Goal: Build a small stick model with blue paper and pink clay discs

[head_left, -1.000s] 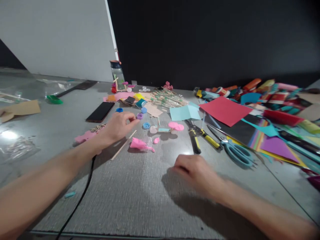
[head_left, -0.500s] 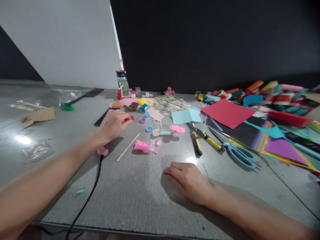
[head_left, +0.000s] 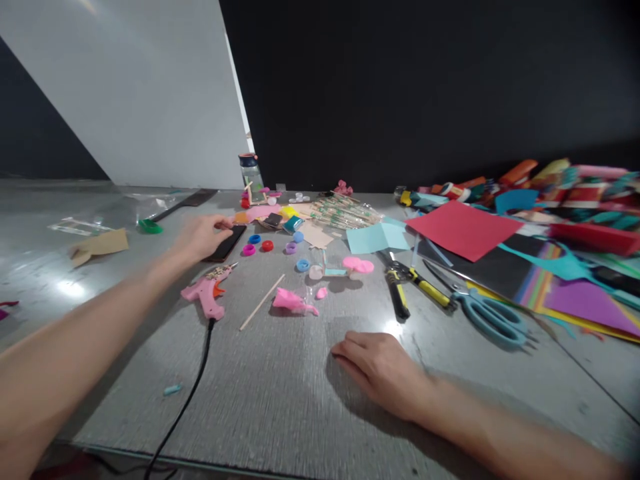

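My left hand [head_left: 206, 236] hovers at the left edge of a dark phone [head_left: 231, 243], its thumb and fingertips a little apart and nothing visible between them. Below it lies a pink hot glue gun [head_left: 206, 293] with a black cord. To the right of the phone are bottle caps: a blue one [head_left: 255, 239], a magenta one [head_left: 249, 250] and a red one [head_left: 267, 246]. My right hand [head_left: 377, 363] rests on the table with its fingers curled together, and nothing shows in them. Ahead of it sits a small model [head_left: 340, 270] with pink discs.
A wooden stick [head_left: 262, 302] and a crumpled pink packet [head_left: 293, 301] lie mid-table. On the right are yellow-black pliers [head_left: 399, 293], blue-handled scissors [head_left: 493, 317] and a red sheet [head_left: 463, 230]. A water bottle [head_left: 251, 175] stands at the back beside bundled sticks [head_left: 345, 211].
My left hand has drawn back leftward from the caps to the phone's edge, uncovering the caps and the glue gun. My right hand stays put. The view has shifted slightly.
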Available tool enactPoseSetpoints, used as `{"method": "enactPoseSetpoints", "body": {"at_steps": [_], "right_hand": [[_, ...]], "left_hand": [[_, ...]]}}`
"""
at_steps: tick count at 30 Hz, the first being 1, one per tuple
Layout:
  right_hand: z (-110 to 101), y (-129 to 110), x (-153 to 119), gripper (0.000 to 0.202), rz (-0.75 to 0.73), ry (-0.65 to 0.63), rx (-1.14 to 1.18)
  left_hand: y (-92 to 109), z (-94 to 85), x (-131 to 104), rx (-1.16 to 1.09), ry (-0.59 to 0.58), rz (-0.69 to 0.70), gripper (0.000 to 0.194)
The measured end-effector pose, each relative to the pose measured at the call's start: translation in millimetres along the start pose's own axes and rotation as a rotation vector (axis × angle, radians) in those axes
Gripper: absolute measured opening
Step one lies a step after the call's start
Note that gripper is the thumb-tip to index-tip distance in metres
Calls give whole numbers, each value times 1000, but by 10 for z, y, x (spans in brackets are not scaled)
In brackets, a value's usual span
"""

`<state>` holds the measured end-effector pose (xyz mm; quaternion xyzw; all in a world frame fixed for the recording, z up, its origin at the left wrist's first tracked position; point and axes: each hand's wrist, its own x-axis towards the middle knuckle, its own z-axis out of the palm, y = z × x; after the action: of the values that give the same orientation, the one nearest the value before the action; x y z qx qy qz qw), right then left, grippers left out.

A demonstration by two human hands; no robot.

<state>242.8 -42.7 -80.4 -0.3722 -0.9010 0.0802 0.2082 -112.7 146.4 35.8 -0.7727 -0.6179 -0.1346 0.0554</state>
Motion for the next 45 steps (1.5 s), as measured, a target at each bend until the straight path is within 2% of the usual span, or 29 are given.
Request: {"method": "enactPoseSetpoints", "body": {"at_steps": [9, 13, 16, 19, 22, 24, 27, 30, 32, 36, 40, 45], "right_hand": [[0, -2, -28, 26, -10, -5, 33], [12, 10, -23, 27, 2, -13, 47], [3, -8, -15, 29, 7, -32, 56], [-110, -19, -12, 25, 10, -25, 124], [-387, 76, 20, 17, 79, 113, 225], [-608, 251, 79, 12, 172, 243, 181], [-827, 655, 224, 22, 319, 253, -7], [-823, 1050, 400, 44, 387, 221, -19], [-748, 1218, 506, 49, 389, 191, 3], [-632, 1321, 648, 36, 391, 128, 39], [-630, 1306, 697, 15, 388, 95, 62], [-630, 1298, 697, 12, 395, 88, 76]], "left_hand": [[-64, -1, 33, 4, -23, 1, 36], [56, 0, 73, -64, 26, 58, 33], [282, 28, 102, -159, 75, 145, 27], [589, 58, 92, -266, 106, 256, 29], [950, 58, 37, -373, 119, 419, 39], [1219, 43, -1, -354, 106, 560, 44], [1638, 47, -13, -215, -21, 700, 53], [1997, 133, 47, -13, -134, 732, 56], [2163, 225, 110, 60, -172, 742, 51], [2332, 385, 220, 96, -207, 730, 34], [2401, 463, 271, 84, -230, 724, 29], [2430, 532, 295, 89, -231, 732, 16]]}}
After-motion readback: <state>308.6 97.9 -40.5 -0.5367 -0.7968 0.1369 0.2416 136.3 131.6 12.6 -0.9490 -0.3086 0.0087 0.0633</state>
